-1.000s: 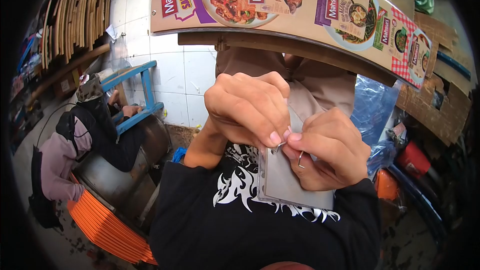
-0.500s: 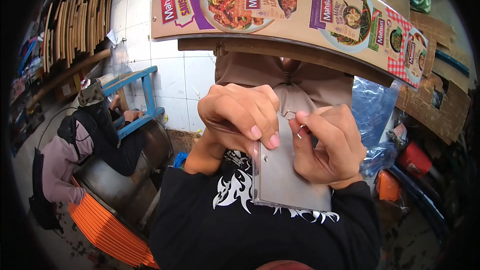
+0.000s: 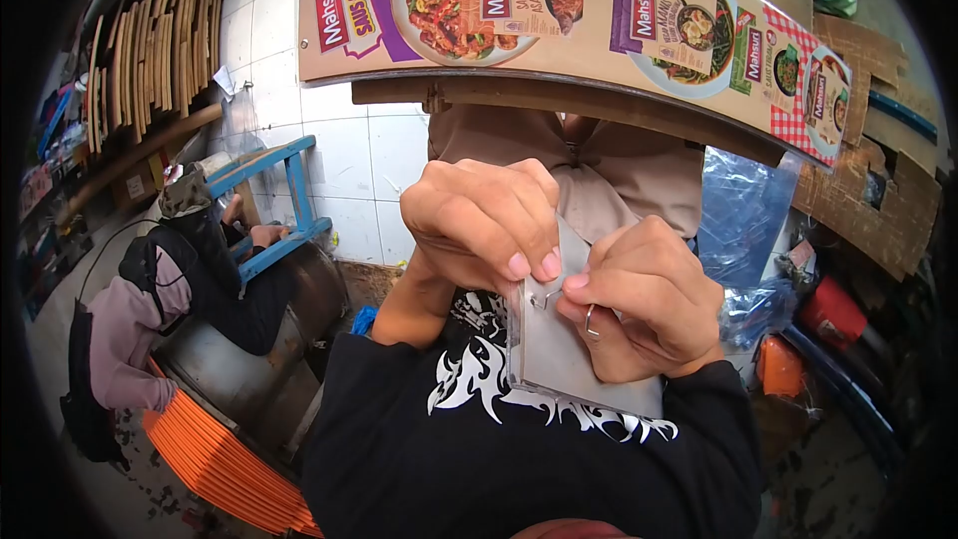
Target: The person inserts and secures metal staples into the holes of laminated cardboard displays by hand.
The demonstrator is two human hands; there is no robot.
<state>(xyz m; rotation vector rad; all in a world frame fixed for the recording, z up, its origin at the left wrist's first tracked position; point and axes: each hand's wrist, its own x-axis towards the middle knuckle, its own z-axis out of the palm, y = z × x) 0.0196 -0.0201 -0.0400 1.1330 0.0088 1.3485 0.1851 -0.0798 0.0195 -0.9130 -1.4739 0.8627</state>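
My left hand (image 3: 484,220) is closed, gripping the upper edge of a flat grey panel (image 3: 559,354) with a clear plastic-looking rim. The panel leans against my black shirt. Between the thumb and forefinger of my right hand (image 3: 649,299) is a thin bent metal wire hook (image 3: 593,322). One end of the wire reaches the small hole (image 3: 535,301) near the panel's corner, close to my left fingertips. Whether the tip has passed through the hole I cannot tell. Its other curved end hangs below my right fingers.
A long printed food sign (image 3: 419,50) lies on a wooden bench beyond my knees. To the left, another person (image 3: 150,299) sits beside a metal drum (image 3: 235,309) and a blue frame (image 3: 284,205). Stacked orange sheets (image 3: 215,454) lie below. Clear plastic (image 3: 743,210) sits on the right.
My right hand has moved left and slightly down, bringing the wire hook to the panel's hole. The panel has tilted a little; my left hand keeps its grip.
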